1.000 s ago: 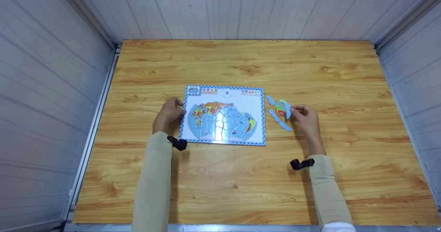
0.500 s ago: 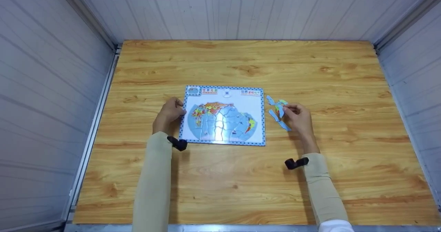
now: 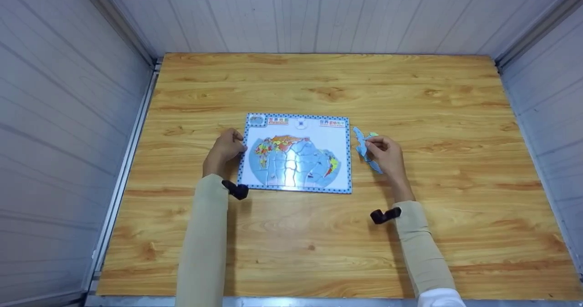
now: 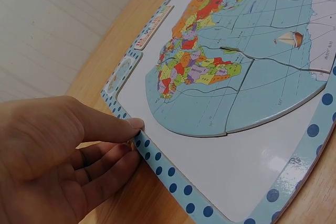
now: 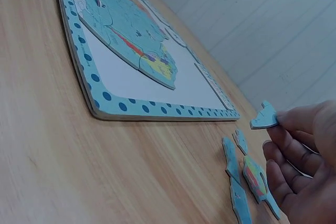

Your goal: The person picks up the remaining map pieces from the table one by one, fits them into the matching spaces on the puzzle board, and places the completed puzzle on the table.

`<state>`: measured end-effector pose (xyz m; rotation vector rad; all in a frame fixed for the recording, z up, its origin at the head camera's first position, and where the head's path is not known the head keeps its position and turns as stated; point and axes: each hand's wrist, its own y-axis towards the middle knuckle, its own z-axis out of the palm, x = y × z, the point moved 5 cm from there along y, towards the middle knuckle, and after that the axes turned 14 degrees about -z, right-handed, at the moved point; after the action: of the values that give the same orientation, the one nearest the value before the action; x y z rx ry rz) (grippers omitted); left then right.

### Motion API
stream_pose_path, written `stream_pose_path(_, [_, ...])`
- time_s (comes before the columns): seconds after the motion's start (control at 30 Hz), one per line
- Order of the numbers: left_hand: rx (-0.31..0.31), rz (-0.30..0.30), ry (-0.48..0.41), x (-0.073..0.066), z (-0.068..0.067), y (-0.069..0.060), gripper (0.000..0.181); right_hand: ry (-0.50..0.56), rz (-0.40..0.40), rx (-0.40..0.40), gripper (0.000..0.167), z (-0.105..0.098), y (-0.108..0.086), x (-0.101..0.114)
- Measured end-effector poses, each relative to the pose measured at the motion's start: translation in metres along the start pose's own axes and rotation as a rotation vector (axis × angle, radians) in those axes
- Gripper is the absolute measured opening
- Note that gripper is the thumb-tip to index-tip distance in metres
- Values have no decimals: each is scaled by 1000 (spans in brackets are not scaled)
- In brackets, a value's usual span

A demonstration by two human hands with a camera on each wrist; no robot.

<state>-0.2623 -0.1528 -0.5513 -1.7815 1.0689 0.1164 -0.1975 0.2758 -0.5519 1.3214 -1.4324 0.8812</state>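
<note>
A world map puzzle board [image 3: 314, 131] with a blue dotted border lies flat, its lower part filled with fitted pieces. At its left edge, my left hand [image 3: 224, 148] grips the border; in the left wrist view the thumb [image 4: 135, 123] lies on top and the fingers are curled at the side and below. To the right of the board, my right hand [image 3: 388, 156] pinches a small light-blue puzzle piece [image 5: 264, 116] between thumb and forefinger, raised above the table. Below it lie several loose pieces, including a colourful land piece [image 5: 254, 179] and a long blue piece [image 5: 239, 198].
The wood-grain table [image 3: 309, 248] extends around the board on all sides. Pale panel walls [image 3: 291, 15] enclose the table at the back, left and right.
My right hand has moved left with the blue piece, from the right side of the loose pieces to above them, nearer the board. My left hand has stayed on the board's edge.
</note>
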Motion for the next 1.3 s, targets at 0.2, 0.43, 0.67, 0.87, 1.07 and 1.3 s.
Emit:
stream_pose_path(0.2, [-1, -13, -4, 1, 0, 0, 25, -36, -13, 4, 23, 9, 1, 2])
stream_pose_path(0.43, [-1, -31, -10, 2, 1, 0, 25, -43, -19, 39, 22, 20, 3, -1])
stream_pose_path(0.67, [-1, 34, 14, 1, 0, 0, 27, -45, -23, 92, 24, 27, -2, 21])
stream_pose_path(0.87, [-5, 58, 17, 1, 0, 1, 27, -91, -28, 115, 23, 34, -5, 33])
stream_pose_path(1.07, [-4, 43, 7, 1, 0, 0, 25, -115, -32, 120, 22, 39, 1, 9])
stream_pose_path(1.3, [-4, 23, 11, 0, 0, -1, 26, -111, -32, 127, 20, 46, 2, 4])
